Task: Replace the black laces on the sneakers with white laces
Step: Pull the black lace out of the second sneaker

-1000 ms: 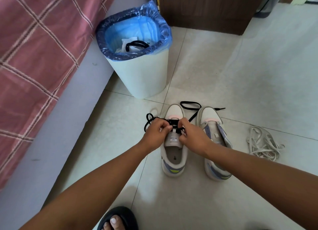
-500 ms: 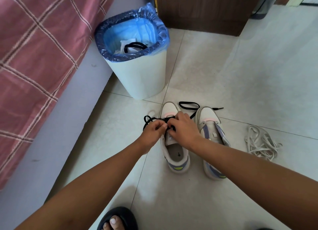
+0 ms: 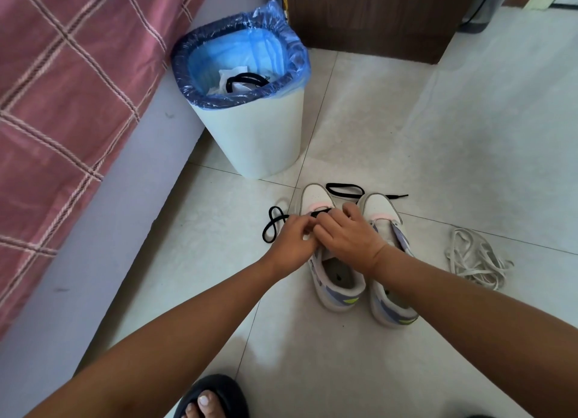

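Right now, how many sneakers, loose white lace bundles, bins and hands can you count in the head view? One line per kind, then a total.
Sneakers: 2, the left sneaker and the right sneaker
White laces bundle: 1
Bin: 1
Hands: 2, the left hand and the right hand, both working the black lace
Total: 6

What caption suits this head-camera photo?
Both hands, left hand and right hand, unthread a black lace from the left sneaker.
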Motion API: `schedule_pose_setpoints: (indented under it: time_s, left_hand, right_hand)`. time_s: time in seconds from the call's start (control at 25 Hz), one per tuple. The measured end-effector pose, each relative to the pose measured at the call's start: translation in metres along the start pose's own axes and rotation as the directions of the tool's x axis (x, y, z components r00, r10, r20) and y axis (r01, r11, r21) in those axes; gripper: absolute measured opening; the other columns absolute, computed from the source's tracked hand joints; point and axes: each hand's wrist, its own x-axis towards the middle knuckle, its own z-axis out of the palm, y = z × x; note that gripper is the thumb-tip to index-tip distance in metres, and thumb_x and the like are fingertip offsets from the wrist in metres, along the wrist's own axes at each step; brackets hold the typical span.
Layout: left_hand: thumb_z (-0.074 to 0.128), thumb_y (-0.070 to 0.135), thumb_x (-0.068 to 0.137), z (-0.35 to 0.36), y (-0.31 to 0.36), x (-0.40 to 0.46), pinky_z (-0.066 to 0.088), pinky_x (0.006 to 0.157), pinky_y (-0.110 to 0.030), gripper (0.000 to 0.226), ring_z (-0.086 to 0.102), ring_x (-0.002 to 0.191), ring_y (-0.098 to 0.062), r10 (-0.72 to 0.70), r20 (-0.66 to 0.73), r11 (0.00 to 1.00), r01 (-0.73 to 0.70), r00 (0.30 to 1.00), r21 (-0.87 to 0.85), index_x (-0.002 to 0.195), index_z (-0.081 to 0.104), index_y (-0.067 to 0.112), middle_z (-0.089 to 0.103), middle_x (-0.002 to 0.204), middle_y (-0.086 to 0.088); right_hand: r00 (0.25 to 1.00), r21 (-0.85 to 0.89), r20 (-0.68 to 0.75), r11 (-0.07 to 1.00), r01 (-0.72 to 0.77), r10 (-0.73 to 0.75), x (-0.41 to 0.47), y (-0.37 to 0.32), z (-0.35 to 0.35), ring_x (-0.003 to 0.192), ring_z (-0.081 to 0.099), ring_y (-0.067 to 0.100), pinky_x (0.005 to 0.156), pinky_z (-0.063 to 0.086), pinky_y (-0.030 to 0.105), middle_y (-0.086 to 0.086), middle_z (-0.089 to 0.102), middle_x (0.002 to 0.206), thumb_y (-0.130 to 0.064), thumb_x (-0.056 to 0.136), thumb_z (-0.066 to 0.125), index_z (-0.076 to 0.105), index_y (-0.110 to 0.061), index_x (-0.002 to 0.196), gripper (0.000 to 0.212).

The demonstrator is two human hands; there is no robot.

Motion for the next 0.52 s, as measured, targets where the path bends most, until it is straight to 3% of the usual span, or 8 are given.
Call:
schedule_pose_setpoints:
  time_s: [0.08, 0.2, 0.28, 0.4, 0.52]
  left_hand:
    - [0.059, 0.014, 0.089, 0.001, -0.004, 0.002, 0.038, 0.073, -0.005, 0.009, 0.053, 0.086, -0.005, -0.004, -0.006, 1.000, 0.005, 1.000, 0.028, 0.097, 0.061, 0.017, 0.052, 0.097, 0.001]
    - [0.061, 0.014, 0.088, 0.001, -0.005, 0.002, 0.044, 0.071, -0.022, 0.009, 0.055, 0.073, -0.005, -0.034, -0.051, 0.999, 0.035, 0.998, 0.018, 0.085, 0.066, 0.009, 0.063, 0.081, 0.000]
    - [0.061, 0.016, 0.089, 0.004, -0.003, -0.002, 0.043, 0.067, -0.023, 0.014, 0.052, 0.066, -0.006, -0.124, -0.071, 0.988, 0.117, 0.990, -0.098, 0.078, 0.065, 0.008, 0.062, 0.071, 0.000]
    - [0.059, 0.018, 0.092, 0.010, -0.003, -0.017, 0.046, 0.072, -0.025, 0.012, 0.055, 0.072, -0.009, -0.282, -0.054, 0.901, 0.245, 0.958, -0.357, 0.080, 0.063, 0.018, 0.062, 0.077, 0.003]
    - [0.057, 0.017, 0.093, 0.008, -0.003, -0.028, 0.049, 0.078, -0.029, 0.007, 0.058, 0.081, -0.011, -0.301, -0.016, 0.847, 0.260, 0.953, -0.463, 0.093, 0.064, 0.018, 0.064, 0.085, 0.001]
  right_hand:
    - [0.999, 0.008, -0.017, 0.999, -0.040, 0.040, -0.002, 0.004, 0.001, 0.058, 0.051, 0.021, 0.061, 0.039, 0.033, 0.002, 0.054, 0.067, 0.001, 0.086, 0.038, 0.044, -0.014, 0.084, 0.016]
    - [0.999, 0.015, -0.035, 1.000, 0.004, -0.004, 0.001, 0.007, 0.002, 0.056, 0.048, 0.021, 0.061, 0.034, 0.032, 0.002, 0.053, 0.066, 0.003, 0.083, 0.040, 0.044, -0.014, 0.082, 0.018]
    - [1.000, -0.007, 0.011, 1.000, -0.014, 0.014, 0.006, 0.009, 0.001, 0.055, 0.047, 0.021, 0.061, 0.030, 0.032, 0.002, 0.051, 0.063, 0.002, 0.077, 0.050, 0.047, -0.014, 0.077, 0.017]
    - [0.991, -0.041, 0.101, 0.995, -0.088, 0.092, 0.016, 0.006, -0.002, 0.050, 0.048, 0.021, 0.058, 0.029, 0.032, 0.000, 0.049, 0.057, -0.010, 0.064, 0.071, 0.049, -0.015, 0.068, 0.023]
    - [0.995, -0.029, 0.079, 0.998, -0.059, 0.061, 0.022, 0.007, -0.003, 0.048, 0.047, 0.020, 0.054, 0.034, 0.030, -0.001, 0.049, 0.054, -0.019, 0.075, 0.065, 0.047, -0.016, 0.067, 0.020]
